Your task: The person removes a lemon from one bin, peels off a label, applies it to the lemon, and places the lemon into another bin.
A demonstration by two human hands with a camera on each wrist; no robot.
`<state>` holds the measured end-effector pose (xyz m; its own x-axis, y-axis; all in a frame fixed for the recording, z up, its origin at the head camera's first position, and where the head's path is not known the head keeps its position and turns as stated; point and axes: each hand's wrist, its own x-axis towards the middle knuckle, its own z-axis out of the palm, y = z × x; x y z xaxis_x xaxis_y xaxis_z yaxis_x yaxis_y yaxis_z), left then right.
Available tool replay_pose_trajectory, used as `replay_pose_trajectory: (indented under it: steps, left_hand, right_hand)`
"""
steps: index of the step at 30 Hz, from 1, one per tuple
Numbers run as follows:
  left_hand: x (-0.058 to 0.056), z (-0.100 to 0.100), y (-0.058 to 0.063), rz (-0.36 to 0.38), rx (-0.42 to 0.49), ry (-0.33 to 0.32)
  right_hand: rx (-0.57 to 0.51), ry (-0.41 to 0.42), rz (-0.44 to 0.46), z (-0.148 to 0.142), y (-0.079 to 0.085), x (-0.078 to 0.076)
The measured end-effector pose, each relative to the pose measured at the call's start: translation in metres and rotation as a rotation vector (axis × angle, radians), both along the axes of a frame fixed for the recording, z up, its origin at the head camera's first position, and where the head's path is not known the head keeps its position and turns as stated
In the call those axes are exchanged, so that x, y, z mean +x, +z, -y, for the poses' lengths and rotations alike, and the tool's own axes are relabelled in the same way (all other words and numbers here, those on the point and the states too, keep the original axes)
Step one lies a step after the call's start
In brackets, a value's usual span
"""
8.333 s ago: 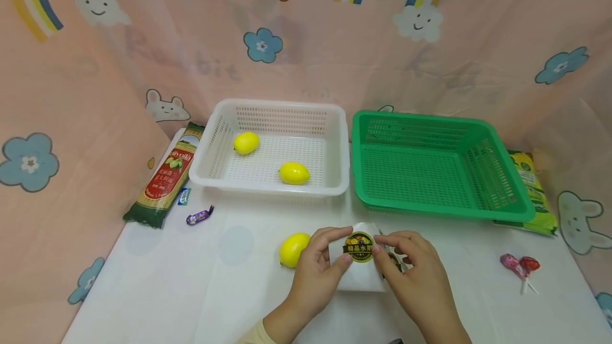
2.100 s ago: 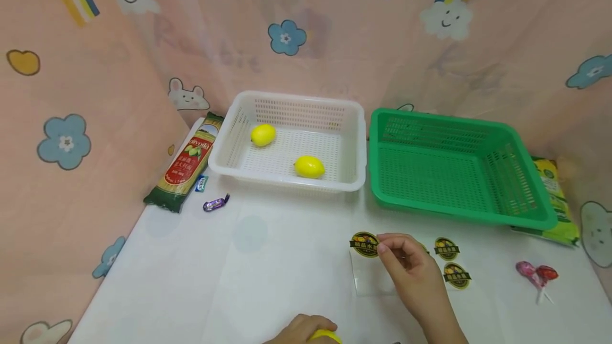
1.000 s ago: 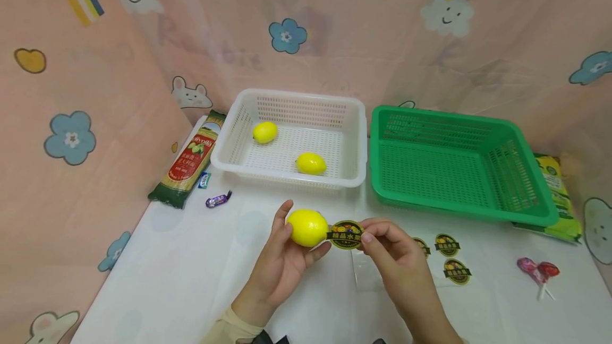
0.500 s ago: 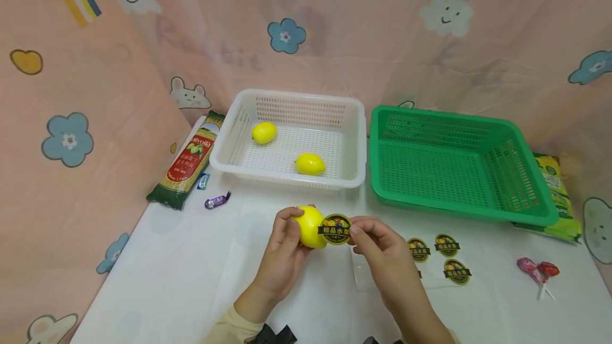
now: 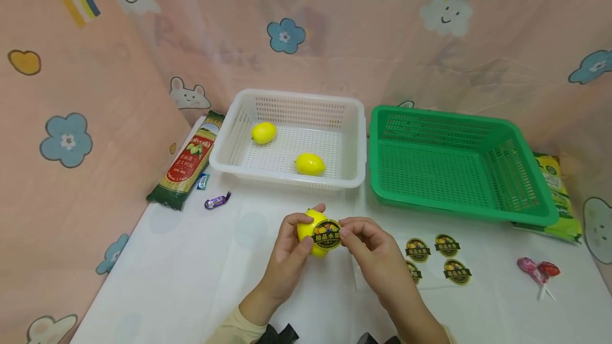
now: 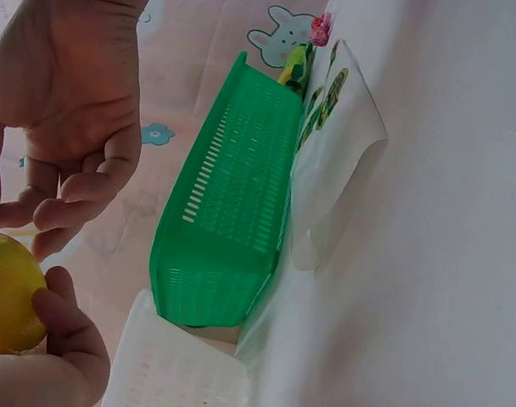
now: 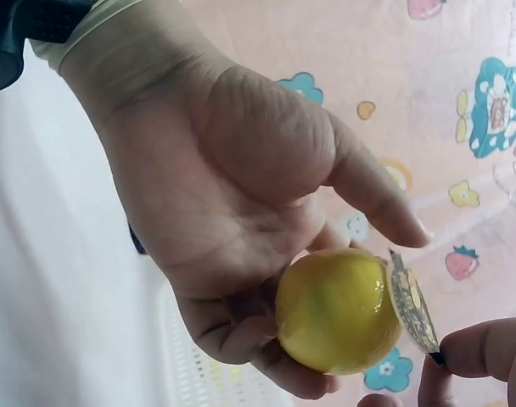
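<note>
Lemon (image 5: 307,227) sits clasped in left hand (image 5: 287,265), above white tabletop (image 5: 191,280); right hand (image 5: 375,254) pinches round fruit sticker (image 5: 326,234) at its near side. Beyond: white basket (image 5: 287,147) holds two lemons (image 5: 309,164); green basket (image 5: 430,177) stands just right.

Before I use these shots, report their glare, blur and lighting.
Head: fairly even light, lettering on the sticker legible; left wrist: soft, print on the sheet unreadable; right wrist: faint sheen on the lemon, table washed out at left.
</note>
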<state>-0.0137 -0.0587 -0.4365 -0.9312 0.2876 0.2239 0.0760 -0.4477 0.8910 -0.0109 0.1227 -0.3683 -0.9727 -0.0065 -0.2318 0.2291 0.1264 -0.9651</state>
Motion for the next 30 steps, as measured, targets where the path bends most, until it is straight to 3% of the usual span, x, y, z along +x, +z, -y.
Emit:
replay_pose_trajectory:
  steps: [12,20,24,30]
  left_hand:
    - [0.002,-0.004,0.002,0.022,-0.036,0.038]
    - [0.004,-0.01,0.002,-0.059,-0.075,0.155]
    - [0.005,-0.014,0.003,-0.024,-0.014,0.16]
    - [0.006,-0.021,0.006,0.097,0.144,0.094]
  right_hand:
    - [0.183,-0.027,-0.116,0.005,-0.006,0.001]
    - [0.235,-0.086,-0.304,0.008,-0.011,0.003]
    - [0.233,-0.108,-0.375,0.009,-0.013,0.003]
    - [0.225,-0.12,-0.402,0.012,-0.015,0.003]
